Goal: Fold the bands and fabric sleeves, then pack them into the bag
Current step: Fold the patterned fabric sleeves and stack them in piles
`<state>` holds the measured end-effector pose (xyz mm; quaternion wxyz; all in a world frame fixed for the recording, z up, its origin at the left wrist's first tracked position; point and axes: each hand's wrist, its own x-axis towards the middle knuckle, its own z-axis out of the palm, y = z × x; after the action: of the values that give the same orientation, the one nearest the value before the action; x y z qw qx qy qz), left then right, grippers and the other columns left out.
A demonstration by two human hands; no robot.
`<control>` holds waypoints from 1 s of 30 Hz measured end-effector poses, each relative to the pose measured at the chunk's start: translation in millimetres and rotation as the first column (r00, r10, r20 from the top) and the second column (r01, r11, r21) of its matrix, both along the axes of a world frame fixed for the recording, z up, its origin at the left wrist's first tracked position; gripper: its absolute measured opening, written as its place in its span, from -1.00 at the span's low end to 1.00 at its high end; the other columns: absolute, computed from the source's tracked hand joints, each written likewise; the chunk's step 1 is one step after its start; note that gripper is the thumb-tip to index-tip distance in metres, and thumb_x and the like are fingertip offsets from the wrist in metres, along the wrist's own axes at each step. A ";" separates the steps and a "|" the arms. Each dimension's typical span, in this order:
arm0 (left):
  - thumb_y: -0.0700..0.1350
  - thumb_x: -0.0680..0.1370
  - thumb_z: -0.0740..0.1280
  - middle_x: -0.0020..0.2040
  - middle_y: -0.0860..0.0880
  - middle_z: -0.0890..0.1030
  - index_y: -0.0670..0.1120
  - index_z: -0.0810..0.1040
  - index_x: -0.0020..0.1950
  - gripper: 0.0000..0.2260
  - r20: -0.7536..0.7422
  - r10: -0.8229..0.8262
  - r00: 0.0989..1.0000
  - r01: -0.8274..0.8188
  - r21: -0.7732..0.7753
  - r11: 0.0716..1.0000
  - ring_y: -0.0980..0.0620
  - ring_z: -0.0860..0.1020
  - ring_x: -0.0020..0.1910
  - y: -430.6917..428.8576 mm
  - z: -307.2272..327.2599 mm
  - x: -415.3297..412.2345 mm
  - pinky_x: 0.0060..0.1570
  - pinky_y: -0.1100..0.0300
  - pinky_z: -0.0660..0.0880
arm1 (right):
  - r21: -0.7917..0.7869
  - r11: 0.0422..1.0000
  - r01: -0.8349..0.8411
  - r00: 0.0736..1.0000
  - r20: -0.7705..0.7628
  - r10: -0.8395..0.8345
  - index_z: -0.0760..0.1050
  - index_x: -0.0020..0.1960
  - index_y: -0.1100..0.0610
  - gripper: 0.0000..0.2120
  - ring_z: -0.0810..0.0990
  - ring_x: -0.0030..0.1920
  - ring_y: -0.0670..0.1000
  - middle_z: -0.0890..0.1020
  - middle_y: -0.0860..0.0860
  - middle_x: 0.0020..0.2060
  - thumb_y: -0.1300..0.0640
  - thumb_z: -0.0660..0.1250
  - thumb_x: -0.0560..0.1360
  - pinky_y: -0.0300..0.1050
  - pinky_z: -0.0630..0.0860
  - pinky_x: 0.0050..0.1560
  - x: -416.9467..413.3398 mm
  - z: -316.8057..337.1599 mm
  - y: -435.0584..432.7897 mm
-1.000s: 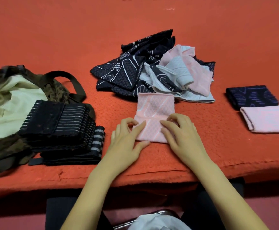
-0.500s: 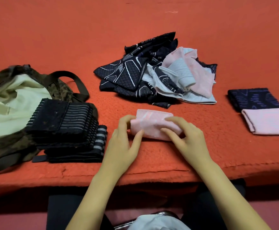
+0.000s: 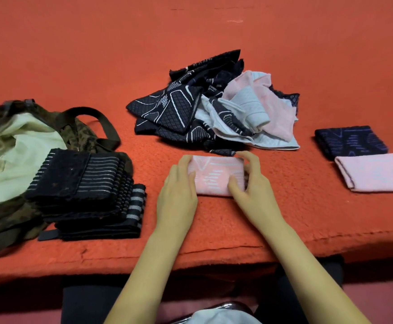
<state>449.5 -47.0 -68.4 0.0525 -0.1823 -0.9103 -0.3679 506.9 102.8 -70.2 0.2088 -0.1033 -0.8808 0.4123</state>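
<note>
1. A bench (image 3: 74, 54) covered in rough orange-red cloth carries everything.
2. At the far left lies a camouflage bag (image 3: 1, 213), gaping open so its pale green lining shows, with a dark strap (image 3: 102, 122) looped beside it.
3. A stack of bands (image 3: 78, 181), black with thin pale stripes, sits folded against the bag's near side and partly on it.
4. Behind the hands is a loose heap of sleeves (image 3: 214, 108), dark patterned ones tangled with pink and pale grey ones. Its near edge is just beside the piece being handled.
5. Well to the right, a folded dark blue sleeve (image 3: 351, 141) and a second pink sleeve (image 3: 375, 173) lie flat, edges touching.
6. Both bare forearms reach up from the bench's near edge, angling inward toward each other.
7. The pink sleeve (image 3: 214, 176) lies folded into a short rectangle on the bench, between the two hands.
8. The left hand (image 3: 176, 197) grips its left end: the fingers (image 3: 183, 163) curl round the far corner and the thumb lies on top.
9. The right hand (image 3: 254, 192) grips the right end the same way: its fingers (image 3: 250, 160) arch over the far edge and the thumb presses the top.
</note>
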 end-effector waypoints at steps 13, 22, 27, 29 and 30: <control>0.20 0.51 0.03 -0.06 -0.11 0.44 -0.02 0.44 0.37 -0.46 -0.129 0.045 0.991 -0.068 -0.176 0.982 -0.14 0.42 -0.08 3.3 -12.9 -3.0 0.01 -0.01 0.42 | 0.388 0.918 0.078 0.991 0.072 -0.114 0.38 0.41 0.03 -0.45 0.42 -0.16 0.17 0.38 0.09 -0.21 -0.13 -0.04 0.51 0.06 0.45 -0.04 -9.9 -10.6 0.5; 0.20 0.52 -0.02 -0.05 0.02 0.40 0.21 0.26 0.46 -0.50 0.011 -0.116 0.993 0.116 -0.106 0.987 -0.02 0.41 0.04 -6.1 -11.2 -10.7 0.16 0.11 0.26 | 0.294 0.951 0.091 0.985 0.112 -0.129 0.26 0.47 -0.05 -0.40 0.42 -0.04 0.17 0.42 0.11 -0.10 -0.21 0.10 0.47 0.04 0.37 0.13 -6.8 -8.5 -1.1; 0.03 0.59 0.22 0.08 -0.02 0.46 0.16 0.32 0.44 -0.60 0.029 -0.137 0.990 0.138 -0.054 0.989 -0.03 0.42 0.13 -8.5 -13.7 -13.3 0.21 0.11 0.24 | 0.187 0.981 -0.053 0.992 0.122 0.030 0.26 0.47 -0.01 -0.50 0.52 -0.08 0.14 0.58 0.12 -0.15 -0.06 0.21 0.55 0.01 0.38 0.00 -5.3 -3.8 10.6; 0.13 0.53 0.20 0.10 -0.01 0.48 0.18 0.33 0.42 -0.56 0.044 -0.152 0.987 0.153 -0.009 0.988 -0.02 0.43 0.14 -10.0 -13.2 -13.8 0.23 0.10 0.26 | 0.093 0.992 -0.085 0.996 0.035 0.082 0.34 0.43 0.02 -0.53 0.48 -0.11 0.05 0.55 0.01 -0.18 0.00 0.24 0.53 -0.05 0.36 0.01 -3.8 -4.1 11.7; 0.16 0.48 0.19 0.10 -0.01 0.49 0.19 0.33 0.41 -0.52 0.050 -0.166 0.985 0.165 0.022 0.986 -0.01 0.43 0.13 -10.8 -11.4 -14.0 0.24 0.10 0.28 | 0.095 0.992 -0.086 0.996 -0.015 0.088 0.39 0.40 0.05 -0.55 0.43 -0.13 0.00 0.50 -0.06 -0.21 0.03 0.23 0.51 -0.09 0.35 0.01 -3.3 -4.4 10.3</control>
<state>435.5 -57.8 -79.8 0.0000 -0.2473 -0.8898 -0.3835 503.6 113.0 -74.6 0.2038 -0.0511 -0.9009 0.3799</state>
